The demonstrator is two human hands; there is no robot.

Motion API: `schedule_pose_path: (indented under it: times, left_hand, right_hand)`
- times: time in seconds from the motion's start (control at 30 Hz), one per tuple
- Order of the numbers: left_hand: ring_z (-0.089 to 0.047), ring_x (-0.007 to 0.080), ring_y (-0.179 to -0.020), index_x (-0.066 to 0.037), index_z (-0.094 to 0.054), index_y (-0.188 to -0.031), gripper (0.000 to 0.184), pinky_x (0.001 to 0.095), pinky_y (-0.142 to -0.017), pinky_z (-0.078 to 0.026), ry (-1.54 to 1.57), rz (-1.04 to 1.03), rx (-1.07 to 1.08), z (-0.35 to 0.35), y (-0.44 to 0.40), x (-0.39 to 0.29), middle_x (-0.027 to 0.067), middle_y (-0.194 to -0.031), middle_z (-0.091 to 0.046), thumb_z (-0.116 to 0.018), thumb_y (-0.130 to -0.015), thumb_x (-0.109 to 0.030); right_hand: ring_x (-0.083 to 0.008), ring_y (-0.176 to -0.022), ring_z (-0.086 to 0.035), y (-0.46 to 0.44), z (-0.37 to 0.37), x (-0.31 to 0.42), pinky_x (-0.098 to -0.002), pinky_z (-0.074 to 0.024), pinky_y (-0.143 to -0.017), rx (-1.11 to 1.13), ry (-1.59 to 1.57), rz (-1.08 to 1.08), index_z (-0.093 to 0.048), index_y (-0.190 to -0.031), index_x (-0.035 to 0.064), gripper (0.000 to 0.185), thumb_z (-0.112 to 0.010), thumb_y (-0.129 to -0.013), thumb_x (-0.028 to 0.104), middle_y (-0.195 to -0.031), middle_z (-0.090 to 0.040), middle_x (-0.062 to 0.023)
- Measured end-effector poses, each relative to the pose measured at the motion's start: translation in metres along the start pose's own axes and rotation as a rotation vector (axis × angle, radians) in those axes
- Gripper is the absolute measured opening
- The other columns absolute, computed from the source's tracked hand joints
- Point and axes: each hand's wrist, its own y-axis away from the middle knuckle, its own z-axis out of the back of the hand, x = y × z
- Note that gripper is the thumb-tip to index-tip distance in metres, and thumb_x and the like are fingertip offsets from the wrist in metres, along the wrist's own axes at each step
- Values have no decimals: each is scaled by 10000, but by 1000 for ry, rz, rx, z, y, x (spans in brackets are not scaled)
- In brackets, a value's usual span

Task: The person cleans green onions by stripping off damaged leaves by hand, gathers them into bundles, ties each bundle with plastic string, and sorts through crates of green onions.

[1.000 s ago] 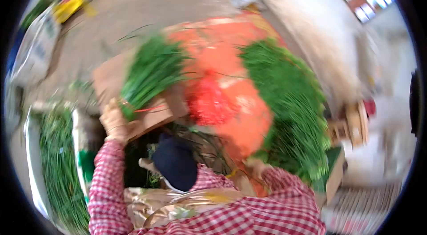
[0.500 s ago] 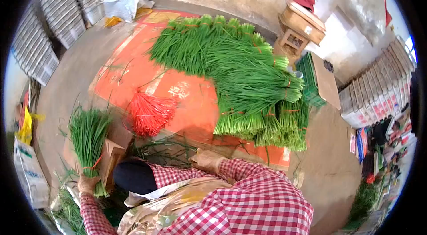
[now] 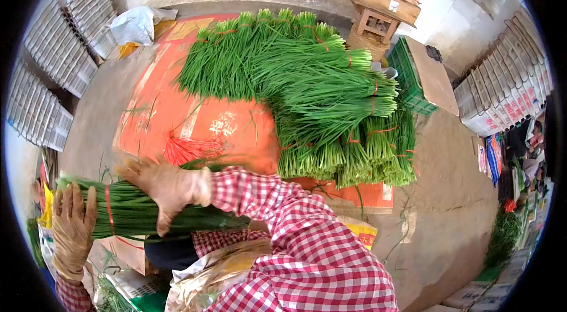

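Note:
A thick bunch of garlic chives [image 3: 133,208] lies sideways in front of me, cut ends to the left, with a red band [image 3: 109,208] around it near those ends. My right hand [image 3: 168,188], gloved, spans the bunch from above, thumb on the near side and fingers toward the far side. At the cut ends, my gloved left hand [image 3: 72,226] rests with its fingers stretched upward against the stalks. Beyond my right hand, a fan of red ties [image 3: 192,148] spreads on the orange sheet [image 3: 236,141].
Banded chive bunches [image 3: 307,87] are piled on the sheet. Stacked white crates [image 3: 59,46] stand at left, more crates [image 3: 502,93] at right. A green crate [image 3: 407,79] and a wooden stool [image 3: 375,23] sit by the wall. A cardboard box [image 3: 127,252] is below the bunch.
The chive bunch has gone from upright at the left to lying sideways before me. My right hand has moved left from near my lap onto it. My left hand is now at its cut ends.

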Motion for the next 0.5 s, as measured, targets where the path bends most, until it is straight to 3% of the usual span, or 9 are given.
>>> schedule_pose_path:
  times: [0.03,0.1,0.13,0.2,0.3,0.33,0.4,0.43,0.5]
  left_hand:
    - [-413,353,-1241,-81,-425,-1304,502,517,-1077,-309,0,2,-5,12,-22,-2,207,-1308,-438,-547,-818,-105]
    - [-383,342,-1281,-180,-397,-1362,637,544,-1098,-263,-122,-96,-216,25,-55,-7,159,-1397,-385,-630,-769,-184]
    - [-383,342,-1281,-180,-397,-1362,637,544,-1098,-263,-123,-102,-221,23,-64,-10,159,-1397,-385,-630,-769,-184]
    - [-349,324,-1324,-249,-391,-1372,730,541,-1124,-198,150,169,-129,16,-84,-17,103,-1471,-326,-697,-710,-217]
    - [-322,314,-1346,-204,-329,-1426,864,481,-1131,-185,356,273,-76,-11,-87,-19,96,-1504,-281,-743,-668,-191]
    - [-324,310,-1343,-181,-303,-1445,893,460,-1125,-202,509,309,-39,-25,-81,-18,94,-1499,-292,-745,-669,-174]
    - [-349,300,-1326,-130,-277,-1456,919,432,-1111,-225,476,264,-60,-62,-54,-11,99,-1494,-306,-743,-663,-147]
    - [-366,299,-1317,-123,-281,-1452,927,430,-1097,-253,540,338,27,-72,-43,-10,102,-1491,-315,-743,-649,-122]
    - [-382,299,-1307,-116,-284,-1449,935,429,-1083,-281,607,416,112,-98,-14,-10,106,-1487,-324,-743,-635,-97]
  right_hand:
    - [-290,-1328,-354,8,-17,-29,-393,-282,-1096,32,-580,104,-122,-1455,-8,1320,-890,-468,413,-1395,-376,-240]
    - [-259,-1208,-494,43,-12,-23,-369,-377,-1030,28,-927,-33,-172,-1456,41,1191,-870,-565,413,-1309,-503,-179]
    - [-218,-1134,-520,59,-33,-26,-346,-407,-999,-94,-1060,-93,-327,-1392,48,1016,-870,-588,349,-1250,-547,-116]
    - [-181,-1038,-570,99,-50,-35,-345,-451,-930,-123,-1204,-309,-498,-1291,38,751,-826,-676,315,-1144,-615,-77]
    - [-180,-1009,-595,156,-27,-29,-343,-469,-909,-301,-1594,-531,-525,-1276,41,549,-710,-808,263,-1150,-620,-71]
    - [-178,-1019,-594,170,-27,-38,-333,-467,-914,-451,-1657,-511,-529,-1273,44,516,-689,-830,255,-1155,-618,-66]
    - [-204,-1083,-566,196,16,-38,-362,-435,-965,-837,-1243,-532,-523,-1285,43,584,-705,-821,350,-1216,-589,-91]
    - [-213,-1219,-468,218,25,-66,-377,-330,-1058,-832,-1000,-811,-444,-1356,32,679,-692,-827,377,-1314,-527,-120]
    - [-287,-1267,-421,233,79,-70,-445,-252,-1103,-1132,-1022,-767,-498,-1281,-5,725,-728,-768,452,-1309,-517,-183]
